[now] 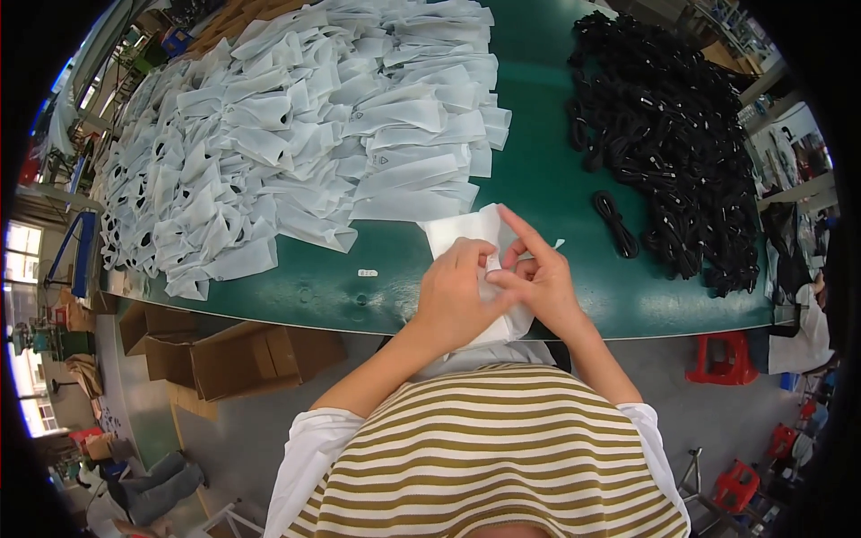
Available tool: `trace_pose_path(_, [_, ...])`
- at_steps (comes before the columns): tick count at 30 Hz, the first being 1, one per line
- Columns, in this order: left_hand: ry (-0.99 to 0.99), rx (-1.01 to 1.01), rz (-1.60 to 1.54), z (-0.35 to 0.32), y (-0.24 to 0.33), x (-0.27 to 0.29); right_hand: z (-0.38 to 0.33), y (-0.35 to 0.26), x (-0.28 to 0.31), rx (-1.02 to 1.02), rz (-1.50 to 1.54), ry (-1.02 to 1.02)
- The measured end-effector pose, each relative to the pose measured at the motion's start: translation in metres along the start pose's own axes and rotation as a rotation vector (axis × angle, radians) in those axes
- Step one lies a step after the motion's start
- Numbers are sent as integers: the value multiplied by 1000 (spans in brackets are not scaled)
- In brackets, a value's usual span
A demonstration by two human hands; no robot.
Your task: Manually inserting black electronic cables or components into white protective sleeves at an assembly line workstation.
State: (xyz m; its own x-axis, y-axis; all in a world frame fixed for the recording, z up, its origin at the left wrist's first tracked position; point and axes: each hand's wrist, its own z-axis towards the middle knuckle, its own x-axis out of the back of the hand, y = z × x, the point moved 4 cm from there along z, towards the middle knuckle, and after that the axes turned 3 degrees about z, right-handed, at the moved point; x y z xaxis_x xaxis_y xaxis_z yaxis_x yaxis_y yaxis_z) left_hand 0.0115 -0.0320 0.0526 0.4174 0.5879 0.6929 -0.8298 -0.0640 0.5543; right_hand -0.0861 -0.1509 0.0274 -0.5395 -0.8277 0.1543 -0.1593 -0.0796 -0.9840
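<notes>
Over the near edge of the green table, both my hands meet on a white, translucent plastic bag (455,231), which looks like part of a thin stack. My left hand (456,296) is closed, its curled fingers pinching the bag near the middle. Close beside it, my right hand (549,285) pinches at the bag with the thumb and bent fingers, while its index finger points up along the far edge. The fingers partly hide the bag, and what lies inside it, if anything, cannot be made out.
Filled white bags (269,134) cover the table's left side in a large heap. Coiled black cables (668,152) are piled at the right, with one single coil (614,224) apart. A small white label (368,273) lies left of my hands. Cardboard boxes (242,363) and a red stool (722,360) stand below.
</notes>
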Motion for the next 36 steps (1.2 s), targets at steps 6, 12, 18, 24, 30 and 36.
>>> trace_pose_path(6, [-107,572,-908,-7,-32,-21,-10,2,-1,58,-73,42])
trace_pose_path(12, [9,528,-1191,4,-15,-17,-3,15,9,-45,-139,105])
trace_pose_path(18, [44,351,-1082,11,8,-35,13,22,9,-167,-290,-105])
trace_pose_path(24, [0,119,-694,12,25,-44,10,53,4,45,208,-93])
trace_pose_path(30, [93,-126,-575,11,33,-39,-1,48,8,-123,350,-240])
trace_pose_path(36, [107,-293,-605,6,40,-35,-13,54,7,36,196,-299])
